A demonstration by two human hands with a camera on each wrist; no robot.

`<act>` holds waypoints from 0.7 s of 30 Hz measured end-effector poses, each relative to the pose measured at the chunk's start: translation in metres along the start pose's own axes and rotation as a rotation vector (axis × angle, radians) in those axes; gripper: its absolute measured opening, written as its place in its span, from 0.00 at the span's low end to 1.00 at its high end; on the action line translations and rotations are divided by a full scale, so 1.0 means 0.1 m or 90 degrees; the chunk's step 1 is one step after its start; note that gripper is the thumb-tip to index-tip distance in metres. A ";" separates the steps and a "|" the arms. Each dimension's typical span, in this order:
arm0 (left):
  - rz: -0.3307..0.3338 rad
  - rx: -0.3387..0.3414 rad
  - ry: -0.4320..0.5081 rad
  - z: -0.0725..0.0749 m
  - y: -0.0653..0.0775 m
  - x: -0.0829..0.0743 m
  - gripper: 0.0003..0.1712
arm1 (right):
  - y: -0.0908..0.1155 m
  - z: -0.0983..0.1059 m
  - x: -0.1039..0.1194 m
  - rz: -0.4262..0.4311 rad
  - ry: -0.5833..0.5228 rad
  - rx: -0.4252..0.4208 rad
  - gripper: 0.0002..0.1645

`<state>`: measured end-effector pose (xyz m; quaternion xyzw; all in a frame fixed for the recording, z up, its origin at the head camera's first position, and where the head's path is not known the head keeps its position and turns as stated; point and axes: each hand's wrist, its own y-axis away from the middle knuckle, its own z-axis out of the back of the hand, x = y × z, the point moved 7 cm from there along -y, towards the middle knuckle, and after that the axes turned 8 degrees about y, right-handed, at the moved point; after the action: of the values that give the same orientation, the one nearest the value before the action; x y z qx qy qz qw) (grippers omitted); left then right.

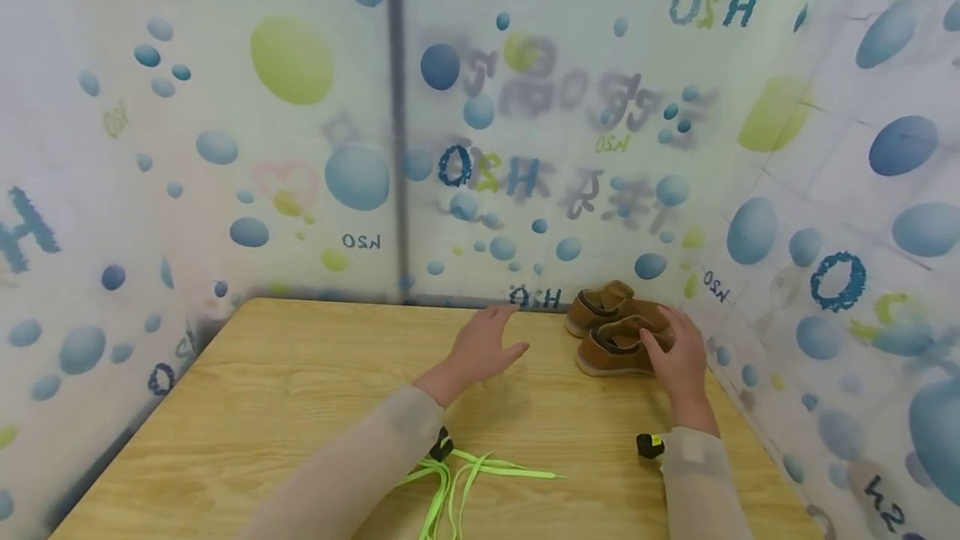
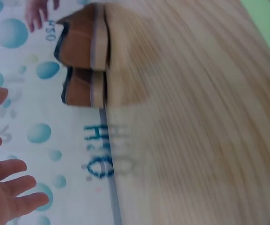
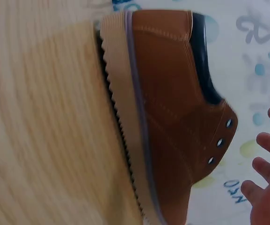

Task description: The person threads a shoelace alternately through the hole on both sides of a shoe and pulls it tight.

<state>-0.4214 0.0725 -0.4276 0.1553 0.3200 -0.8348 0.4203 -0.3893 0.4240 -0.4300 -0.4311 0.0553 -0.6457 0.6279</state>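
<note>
A pair of brown lace-up shoes stands side by side at the far right corner of the table: the near shoe (image 1: pixel 611 355) and the far shoe (image 1: pixel 588 308). My right hand (image 1: pixel 684 361) hovers by the front of the near shoe, its fingers spread and apart from the leather in the right wrist view. Empty eyelets show on that shoe (image 3: pixel 167 75), with no lace through them. My left hand (image 1: pixel 476 348) is held in the air left of the pair, fingers extended and holding nothing. Bright green shoelaces (image 1: pixel 450 494) lie loosely at the table's front, partly covered by my left sleeve.
The wooden table (image 1: pixel 315 373) ends at a patterned curtain (image 1: pixel 480 123) behind, with more curtain close on the left and right sides. A dark vertical pole (image 1: pixel 397 107) shows at the back curtain. Small black devices sit at both wrists.
</note>
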 end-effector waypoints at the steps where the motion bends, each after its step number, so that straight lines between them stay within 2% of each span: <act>1: 0.008 -0.001 0.024 -0.05 -0.03 -0.05 0.39 | 0.01 0.02 -0.06 -0.018 0.004 -0.002 0.30; 6: 0.053 -0.009 0.155 -0.27 -0.15 -0.31 0.35 | 0.10 0.08 -0.41 -0.163 0.014 -0.004 0.24; 8: 0.069 -0.025 0.197 -0.34 -0.18 -0.39 0.35 | 0.12 0.10 -0.53 -0.215 0.012 -0.005 0.24; 14: 0.104 -0.070 0.282 -0.62 -0.20 -0.57 0.33 | 0.19 0.12 -0.77 -0.295 0.005 0.013 0.28; 18: 0.106 -0.070 0.324 -0.81 -0.22 -0.66 0.33 | 0.27 0.08 -0.90 -0.376 -0.059 0.047 0.33; 21: 0.109 -0.066 0.357 -0.93 -0.24 -0.71 0.35 | 0.32 0.04 -0.96 -0.404 -0.094 0.065 0.37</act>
<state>-0.3986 0.1875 -0.4496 0.3843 0.4516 -0.7033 0.3922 -0.3781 0.5021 -0.4939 -0.4408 -0.1598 -0.7779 0.4185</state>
